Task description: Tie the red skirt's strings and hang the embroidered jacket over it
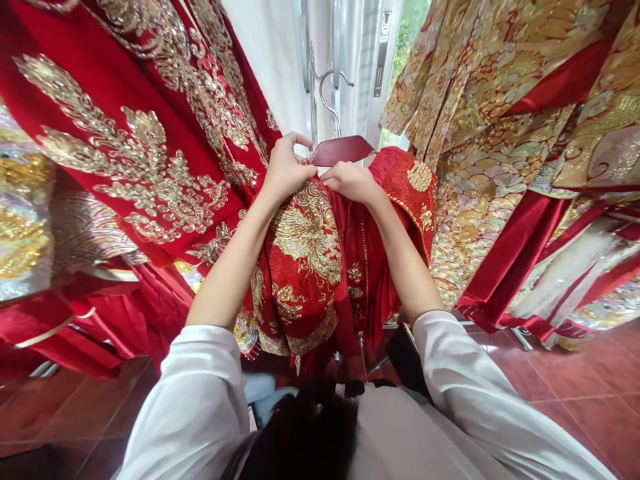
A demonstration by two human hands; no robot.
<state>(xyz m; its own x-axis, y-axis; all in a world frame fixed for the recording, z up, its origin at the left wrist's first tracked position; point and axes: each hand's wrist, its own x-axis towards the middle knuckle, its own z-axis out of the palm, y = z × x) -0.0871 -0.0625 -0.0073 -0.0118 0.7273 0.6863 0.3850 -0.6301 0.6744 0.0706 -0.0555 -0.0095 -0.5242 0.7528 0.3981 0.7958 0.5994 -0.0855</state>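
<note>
A red jacket [305, 257] with gold embroidery hangs in front of me on a dark red hanger [344, 151] with a metal hook. My left hand [291, 170] is closed at the left side of its neckline, thumb and fingers pinching the cloth beside the hanger. Opposite it, my right hand [351, 181] is closed on the neckline's other edge, just below the hanger. Both hands nearly meet at the centre. The jacket's right shoulder [417, 177] drapes beyond my right wrist. Cloth and fingers hide the exact grip points.
Red garments with gold sequins [135, 147] hang close on the left. Gold patterned garments [480, 127] hang on the right. A white door with a metal lock plate [383, 53] stands behind the hanger. Red tiles [590, 380] cover the floor.
</note>
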